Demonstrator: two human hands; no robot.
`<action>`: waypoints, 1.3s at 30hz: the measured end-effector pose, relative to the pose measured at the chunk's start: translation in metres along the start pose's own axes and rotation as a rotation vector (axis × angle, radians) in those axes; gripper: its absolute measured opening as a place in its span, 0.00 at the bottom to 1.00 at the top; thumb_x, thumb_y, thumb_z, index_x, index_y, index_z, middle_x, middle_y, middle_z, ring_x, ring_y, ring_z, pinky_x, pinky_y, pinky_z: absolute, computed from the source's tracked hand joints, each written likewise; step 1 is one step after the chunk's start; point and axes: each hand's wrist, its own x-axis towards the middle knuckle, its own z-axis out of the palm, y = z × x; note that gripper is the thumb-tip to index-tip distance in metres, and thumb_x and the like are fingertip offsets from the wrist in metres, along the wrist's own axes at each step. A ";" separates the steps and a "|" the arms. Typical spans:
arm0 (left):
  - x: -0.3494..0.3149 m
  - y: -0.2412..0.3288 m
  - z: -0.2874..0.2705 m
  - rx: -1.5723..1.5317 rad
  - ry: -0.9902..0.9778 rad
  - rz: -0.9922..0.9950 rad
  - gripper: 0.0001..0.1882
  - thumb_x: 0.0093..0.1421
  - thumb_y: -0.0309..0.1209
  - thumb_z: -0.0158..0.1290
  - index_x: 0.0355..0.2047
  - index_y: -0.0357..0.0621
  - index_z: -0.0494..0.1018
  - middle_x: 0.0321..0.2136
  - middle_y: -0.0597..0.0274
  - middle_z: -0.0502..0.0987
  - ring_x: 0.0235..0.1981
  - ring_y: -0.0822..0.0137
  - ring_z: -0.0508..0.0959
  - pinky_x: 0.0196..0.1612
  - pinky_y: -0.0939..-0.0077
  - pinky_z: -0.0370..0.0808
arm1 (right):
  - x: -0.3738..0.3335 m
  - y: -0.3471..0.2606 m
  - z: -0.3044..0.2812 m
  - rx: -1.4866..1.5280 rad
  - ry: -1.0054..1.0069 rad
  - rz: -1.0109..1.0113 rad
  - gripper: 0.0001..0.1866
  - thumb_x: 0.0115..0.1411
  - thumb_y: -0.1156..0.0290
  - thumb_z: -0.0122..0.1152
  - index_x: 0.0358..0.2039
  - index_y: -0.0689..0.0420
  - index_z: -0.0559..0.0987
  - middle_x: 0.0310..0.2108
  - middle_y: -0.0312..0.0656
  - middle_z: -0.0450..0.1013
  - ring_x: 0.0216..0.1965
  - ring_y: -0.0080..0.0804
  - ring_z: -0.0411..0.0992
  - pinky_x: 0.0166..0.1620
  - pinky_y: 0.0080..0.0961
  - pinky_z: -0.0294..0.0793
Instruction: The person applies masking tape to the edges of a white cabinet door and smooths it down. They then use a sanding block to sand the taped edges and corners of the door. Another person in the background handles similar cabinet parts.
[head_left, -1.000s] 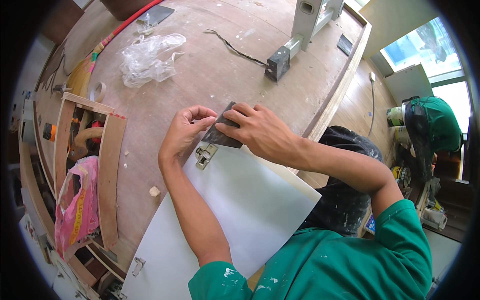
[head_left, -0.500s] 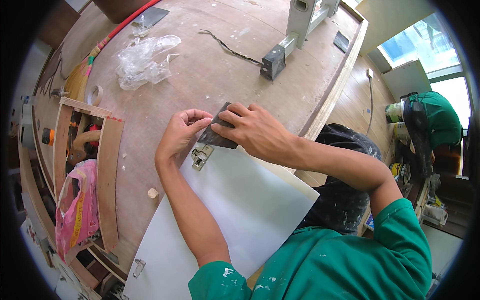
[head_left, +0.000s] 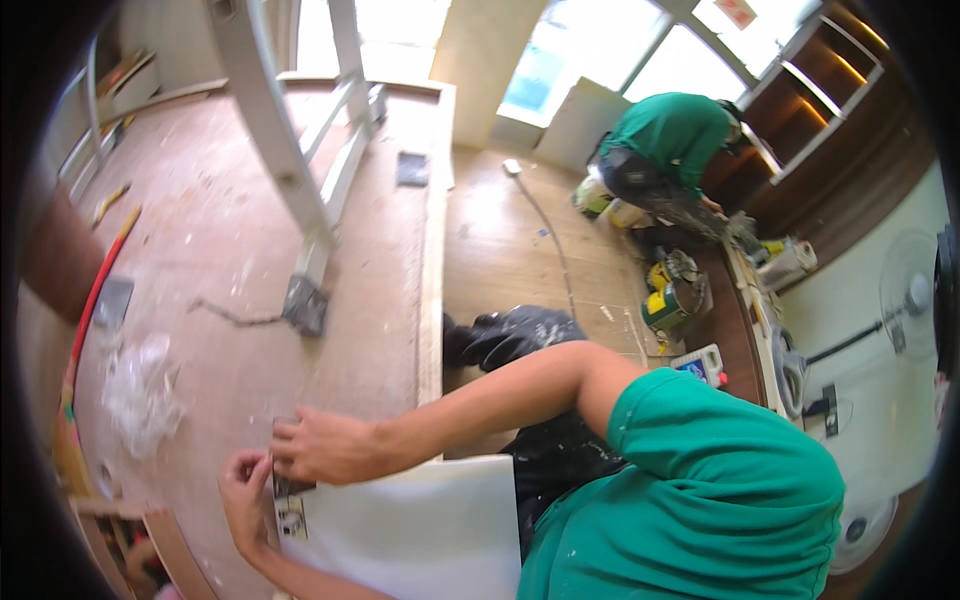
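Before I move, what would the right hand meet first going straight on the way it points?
Most likely the left hand, which sits just ahead of the right hand, though depth is unclear here.

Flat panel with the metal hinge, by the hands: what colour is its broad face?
White; the flat panel shows best in the head view.

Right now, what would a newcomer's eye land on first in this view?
Probably the bright green shirt filling the lower right, then the left hand and right hand close together at the white panel near the bottom. The silver ladder stands out at upper left, and a co-worker bends over near the bright windows.
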 end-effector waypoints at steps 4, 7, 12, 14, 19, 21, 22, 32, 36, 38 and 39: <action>-0.007 0.010 0.003 -0.037 0.043 -0.063 0.09 0.61 0.25 0.61 0.41 0.33 0.77 0.33 0.63 0.79 0.34 0.75 0.76 0.41 0.81 0.73 | 0.003 -0.002 0.004 0.003 0.050 -0.016 0.10 0.61 0.63 0.58 0.37 0.50 0.84 0.46 0.34 0.75 0.52 0.33 0.69 0.48 0.37 0.69; -0.001 0.009 0.009 -0.072 0.009 -0.100 0.11 0.61 0.25 0.62 0.42 0.32 0.77 0.34 0.62 0.80 0.35 0.74 0.76 0.42 0.81 0.73 | -0.002 -0.003 0.002 -0.052 0.019 0.014 0.10 0.62 0.62 0.57 0.38 0.48 0.84 0.44 0.33 0.76 0.52 0.32 0.70 0.49 0.38 0.68; 0.002 -0.006 -0.005 -0.086 -0.002 -0.100 0.10 0.60 0.24 0.63 0.40 0.33 0.77 0.33 0.63 0.80 0.34 0.75 0.76 0.40 0.81 0.73 | 0.002 -0.003 0.003 -0.044 0.028 -0.015 0.11 0.61 0.63 0.57 0.41 0.50 0.82 0.41 0.34 0.75 0.49 0.32 0.69 0.50 0.38 0.66; 0.004 -0.010 -0.009 -0.084 -0.016 -0.070 0.09 0.60 0.24 0.63 0.39 0.34 0.77 0.33 0.63 0.80 0.34 0.75 0.76 0.40 0.82 0.73 | 0.003 -0.003 0.002 -0.031 0.024 -0.019 0.11 0.60 0.63 0.58 0.40 0.50 0.82 0.41 0.34 0.75 0.50 0.32 0.69 0.50 0.38 0.65; 0.000 -0.005 -0.002 -0.100 -0.004 -0.045 0.08 0.59 0.22 0.63 0.38 0.36 0.77 0.33 0.64 0.79 0.34 0.75 0.76 0.40 0.82 0.73 | 0.004 -0.001 0.008 0.007 0.026 -0.025 0.10 0.60 0.64 0.59 0.40 0.49 0.83 0.43 0.35 0.75 0.52 0.34 0.69 0.53 0.43 0.65; 0.001 -0.003 -0.001 -0.119 -0.022 -0.035 0.08 0.60 0.22 0.63 0.38 0.36 0.77 0.33 0.64 0.80 0.34 0.75 0.77 0.41 0.82 0.73 | 0.005 0.000 0.008 0.013 0.016 -0.027 0.10 0.60 0.65 0.58 0.41 0.48 0.83 0.44 0.36 0.75 0.52 0.34 0.69 0.54 0.43 0.65; 0.001 -0.002 -0.001 -0.122 -0.024 -0.034 0.08 0.60 0.23 0.63 0.38 0.36 0.77 0.33 0.64 0.80 0.34 0.75 0.77 0.41 0.82 0.73 | 0.004 0.001 0.007 0.011 0.017 -0.034 0.11 0.60 0.65 0.59 0.42 0.49 0.82 0.43 0.35 0.74 0.51 0.33 0.69 0.52 0.41 0.65; 0.000 -0.002 -0.002 -0.118 -0.045 0.007 0.06 0.61 0.23 0.62 0.37 0.36 0.78 0.32 0.65 0.80 0.34 0.76 0.77 0.41 0.82 0.73 | 0.003 0.002 -0.001 0.009 -0.020 -0.058 0.11 0.62 0.65 0.56 0.43 0.50 0.81 0.43 0.35 0.73 0.50 0.33 0.68 0.50 0.39 0.66; 0.001 -0.006 -0.002 -0.126 -0.047 0.001 0.06 0.61 0.22 0.62 0.37 0.35 0.78 0.32 0.64 0.80 0.34 0.76 0.77 0.41 0.82 0.73 | 0.003 0.002 0.001 0.000 -0.007 -0.063 0.11 0.63 0.65 0.55 0.43 0.49 0.81 0.42 0.35 0.72 0.49 0.33 0.68 0.49 0.38 0.67; 0.002 -0.008 -0.003 -0.129 -0.048 0.001 0.06 0.61 0.22 0.62 0.37 0.35 0.78 0.32 0.64 0.80 0.34 0.76 0.77 0.41 0.82 0.74 | 0.003 0.002 -0.001 0.000 -0.013 -0.064 0.11 0.63 0.65 0.54 0.43 0.49 0.81 0.43 0.35 0.72 0.49 0.33 0.69 0.48 0.38 0.67; 0.002 -0.007 -0.002 -0.132 -0.050 0.004 0.05 0.61 0.22 0.62 0.37 0.35 0.78 0.32 0.63 0.80 0.34 0.76 0.78 0.41 0.82 0.74 | 0.002 0.002 -0.003 -0.005 -0.015 -0.063 0.11 0.63 0.65 0.54 0.42 0.49 0.81 0.43 0.35 0.72 0.49 0.33 0.69 0.48 0.38 0.67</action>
